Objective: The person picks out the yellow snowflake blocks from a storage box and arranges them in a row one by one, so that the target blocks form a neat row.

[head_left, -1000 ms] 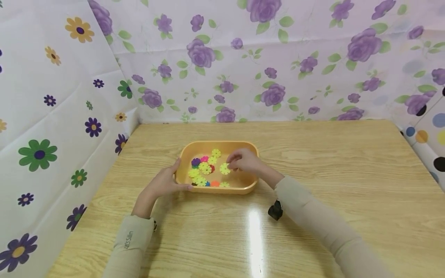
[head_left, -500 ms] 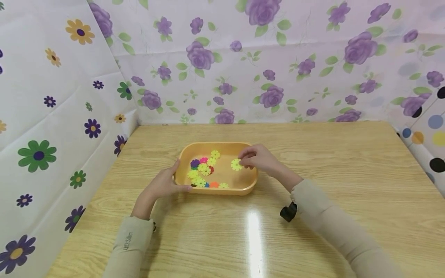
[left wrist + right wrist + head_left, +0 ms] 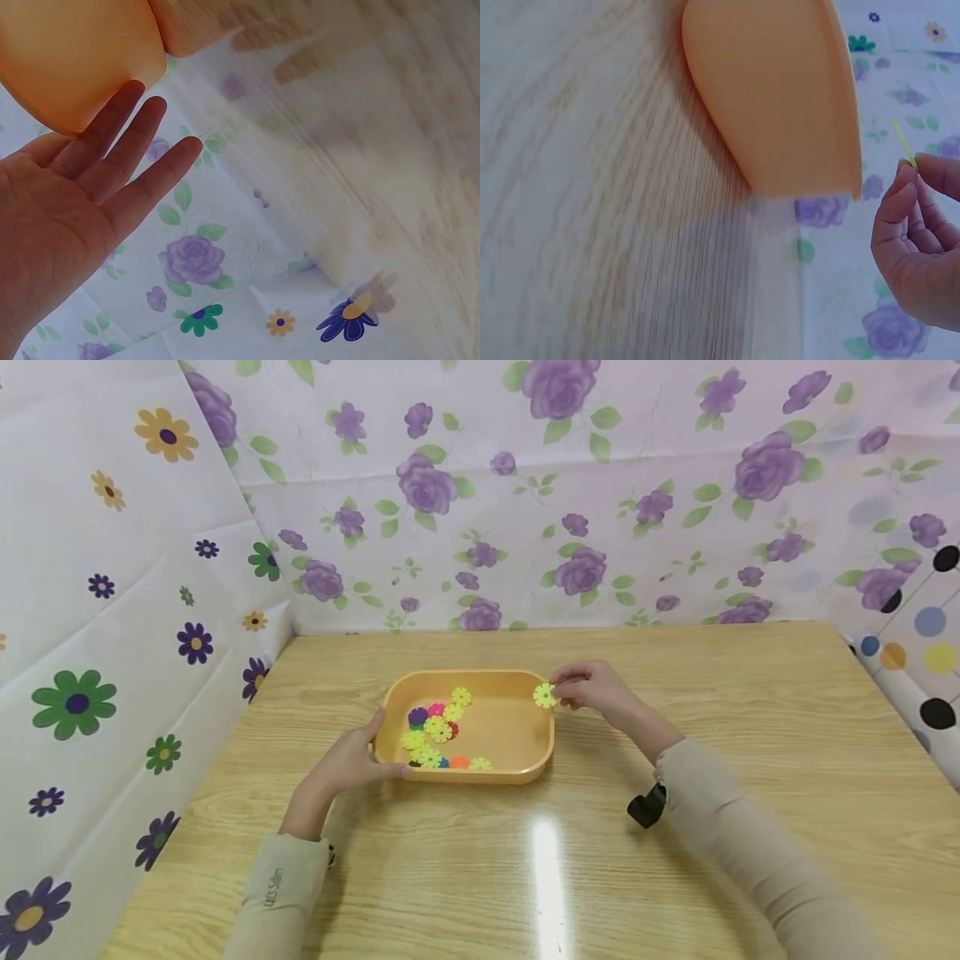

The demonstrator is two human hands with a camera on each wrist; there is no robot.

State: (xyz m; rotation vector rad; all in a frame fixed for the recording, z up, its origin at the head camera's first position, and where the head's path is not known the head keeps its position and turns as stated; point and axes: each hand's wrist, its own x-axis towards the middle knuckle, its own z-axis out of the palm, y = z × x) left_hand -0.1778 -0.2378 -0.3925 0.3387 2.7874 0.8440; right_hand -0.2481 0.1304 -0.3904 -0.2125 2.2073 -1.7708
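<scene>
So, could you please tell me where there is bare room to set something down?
The table is bare right of the right hand, between the left sleeve and right sleeve before the orange tray, and behind it up to the purple-rose sheet. The tray floor is bare rightward; flower-shaped discs crowd its left half.

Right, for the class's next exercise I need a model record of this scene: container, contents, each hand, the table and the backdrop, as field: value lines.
container: orange tray
contents: notched discs, gathered toward the tray's left side
colours: mostly yellow; also purple, pink, red, orange, blue
left hand: touching the tray's left end
right hand: pinching one yellow disc, held apart from the tray in the right wrist view
table: wood-grain top, under the tray
backdrop: white sheet with purple flowers
</scene>
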